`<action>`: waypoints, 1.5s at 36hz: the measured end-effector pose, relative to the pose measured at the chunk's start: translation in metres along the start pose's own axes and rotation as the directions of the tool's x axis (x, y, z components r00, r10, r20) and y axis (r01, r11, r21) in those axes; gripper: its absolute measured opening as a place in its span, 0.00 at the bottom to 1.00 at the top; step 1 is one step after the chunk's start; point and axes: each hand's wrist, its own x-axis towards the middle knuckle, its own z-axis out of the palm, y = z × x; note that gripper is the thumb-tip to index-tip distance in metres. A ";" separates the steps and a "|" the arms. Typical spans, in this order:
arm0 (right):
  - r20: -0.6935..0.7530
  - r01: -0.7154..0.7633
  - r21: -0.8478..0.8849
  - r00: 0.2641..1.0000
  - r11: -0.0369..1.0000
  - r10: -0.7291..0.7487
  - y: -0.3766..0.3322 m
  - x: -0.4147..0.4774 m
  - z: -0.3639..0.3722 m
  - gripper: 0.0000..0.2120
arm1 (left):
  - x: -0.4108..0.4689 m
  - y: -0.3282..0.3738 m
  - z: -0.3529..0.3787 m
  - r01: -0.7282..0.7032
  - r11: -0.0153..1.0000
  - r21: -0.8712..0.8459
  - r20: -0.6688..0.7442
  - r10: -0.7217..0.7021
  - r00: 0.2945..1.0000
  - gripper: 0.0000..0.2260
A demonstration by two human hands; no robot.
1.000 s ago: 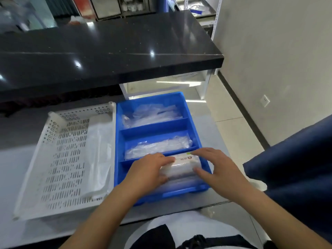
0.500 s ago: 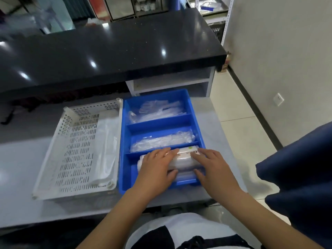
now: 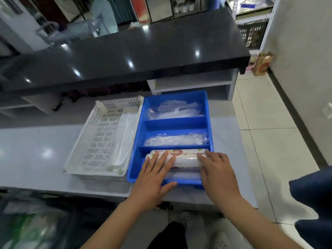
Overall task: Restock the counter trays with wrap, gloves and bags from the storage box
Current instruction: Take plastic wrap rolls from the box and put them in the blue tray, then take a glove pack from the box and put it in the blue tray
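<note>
White basket (image 3: 100, 139) left of blue tray (image 3: 209, 123) at frame centre, black counter (image 3: 125, 56) above, left hand (image 3: 154, 175) and right hand (image 3: 218, 169) flat, fingers spread, on wrap rolls (image 3: 185, 159) in the tray's lowest compartment, view pulled back since earlier, left thumb now off the roll.

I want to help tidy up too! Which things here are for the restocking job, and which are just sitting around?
For the job:
- blue tray
- wrap rolls under the left hand and right hand
- clear gloves, far compartment
- clear plastic packs, middle compartment
- white basket

Just lying about:
- black counter
- brown carton on the floor
- dark crate on the shelf
</note>
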 end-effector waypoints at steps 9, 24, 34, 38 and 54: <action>0.005 0.034 0.047 0.999 0.998 -0.034 -0.002 0.003 -0.002 0.21 | 0.000 -0.009 -0.005 -0.002 0.999 -0.038 0.007 0.003 1.000 0.31; -0.005 -0.067 -0.195 0.998 0.979 0.067 -0.043 -0.014 -0.011 0.22 | -0.027 -0.025 -0.030 0.026 0.980 -0.197 -0.042 -0.035 0.998 0.32; 0.010 0.346 0.074 0.938 0.935 -0.348 -0.214 -0.086 0.042 0.27 | -0.222 -0.108 -0.055 0.278 0.883 -0.378 -0.214 -0.376 0.902 0.34; 0.104 0.418 0.199 0.890 0.886 -0.443 -0.273 -0.128 0.102 0.27 | -0.307 -0.139 -0.028 0.418 0.779 -0.467 -0.283 -0.579 0.764 0.35; 0.626 0.668 0.175 0.492 0.723 -0.605 -0.430 -0.186 0.244 0.31 | -0.493 -0.198 0.061 0.661 0.144 -0.736 0.021 -0.972 0.235 0.37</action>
